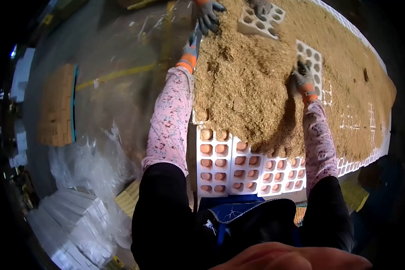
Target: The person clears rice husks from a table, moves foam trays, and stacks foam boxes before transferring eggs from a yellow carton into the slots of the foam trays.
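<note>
My right hand [303, 77], in a grey glove with an orange cuff, grips the near left side of a white tray with round holes [317, 67]. That tray is tilted up on a layer of loose brown shavings [247, 90]. At the left edge of the table is my left hand [191, 48], gloved alike and seen side-on; its fingers are mostly hidden. In front of my body, white trays [231, 168] hold round tan pieces in square cells, partly covered by the shavings.
Across the table, another person's gloved hand [209, 17] is near my left hand. That person's other hand [261, 6] rests on a second holed tray [263, 21]. On the floor at left are stacked cardboard [58, 105], clear plastic [92, 162] and white boxes [72, 225].
</note>
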A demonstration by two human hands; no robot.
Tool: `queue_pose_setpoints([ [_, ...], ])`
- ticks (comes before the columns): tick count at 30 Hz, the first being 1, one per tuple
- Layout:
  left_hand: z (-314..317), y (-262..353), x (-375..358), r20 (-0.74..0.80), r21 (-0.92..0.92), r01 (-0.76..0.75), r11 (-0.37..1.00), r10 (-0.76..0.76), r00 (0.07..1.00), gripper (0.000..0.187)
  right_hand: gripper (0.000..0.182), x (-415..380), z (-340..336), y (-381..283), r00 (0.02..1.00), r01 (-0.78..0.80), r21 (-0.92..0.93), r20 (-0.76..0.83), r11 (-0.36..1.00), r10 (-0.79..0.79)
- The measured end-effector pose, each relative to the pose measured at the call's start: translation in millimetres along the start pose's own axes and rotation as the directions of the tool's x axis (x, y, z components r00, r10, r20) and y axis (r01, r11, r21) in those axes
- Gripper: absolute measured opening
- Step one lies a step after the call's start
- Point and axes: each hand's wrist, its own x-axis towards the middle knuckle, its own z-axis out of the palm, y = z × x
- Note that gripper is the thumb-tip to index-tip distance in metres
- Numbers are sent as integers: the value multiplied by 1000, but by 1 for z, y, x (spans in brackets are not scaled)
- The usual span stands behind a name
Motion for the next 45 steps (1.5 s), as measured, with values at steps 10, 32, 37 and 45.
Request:
queue_pose_setpoints([
  [10, 43, -3, 49, 6, 32, -277, 960, 277, 961, 42, 54, 48, 40, -20, 941, 316, -520, 69, 793, -331],
  [32, 31, 280, -375, 249, 283, -300, 911, 233, 940, 67, 57, -203, -122, -28, 820, 516, -496, 523, 699, -233],
  [37, 97, 301, -462, 475, 637, -543, 547, 275, 836, 71, 59, -282, -201, 63, 987, 157, -772, 103, 616, -123],
  [45, -67, 203, -518, 343, 645, -415, 641, 242, 908, 47, 59, -434, -192, 76, 991, 27, -375, -114, 927, -75],
])
